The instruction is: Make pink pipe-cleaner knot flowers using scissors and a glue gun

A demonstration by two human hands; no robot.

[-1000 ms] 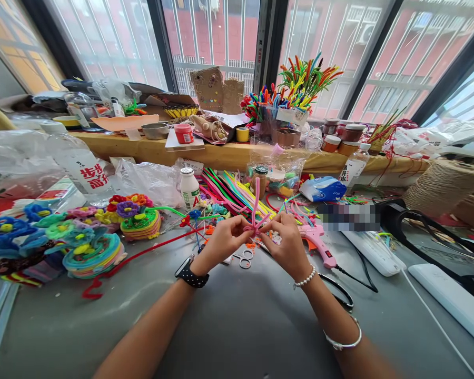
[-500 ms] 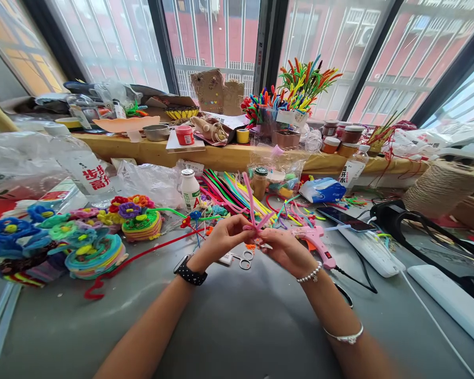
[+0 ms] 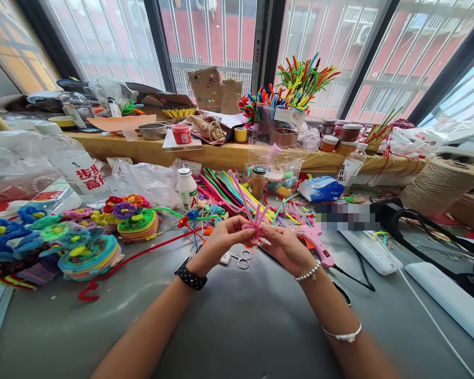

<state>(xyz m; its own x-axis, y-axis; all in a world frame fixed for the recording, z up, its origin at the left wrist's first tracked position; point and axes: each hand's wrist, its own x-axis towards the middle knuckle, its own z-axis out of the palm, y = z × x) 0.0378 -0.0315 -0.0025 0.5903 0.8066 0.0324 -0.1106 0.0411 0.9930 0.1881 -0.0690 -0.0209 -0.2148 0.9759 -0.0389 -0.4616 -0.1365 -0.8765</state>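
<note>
Above the grey table (image 3: 229, 326), my left hand (image 3: 223, 239) and my right hand (image 3: 286, 247) meet and both pinch a pink pipe cleaner (image 3: 253, 218). It is twisted into a small knot between my fingertips, and its loose ends stick up and fan out. A black watch sits on my left wrist, a pearl bracelet and a silver bangle on my right arm. Small scissors (image 3: 243, 258) lie on the table just below my hands. A pink glue gun (image 3: 318, 245) lies to the right of my right hand.
Finished pipe-cleaner flowers and coils (image 3: 90, 247) crowd the left of the table. A pile of coloured pipe cleaners (image 3: 229, 192) and a small white bottle (image 3: 187, 188) lie behind my hands. A white power strip (image 3: 373, 252) and cables are at the right. A cluttered wooden shelf (image 3: 221, 152) runs below the windows.
My hands have turned the pink pipe cleaner: its long upright end has tipped to the left and the twist sits tighter. Both hands have sunk slightly lower and closer together.
</note>
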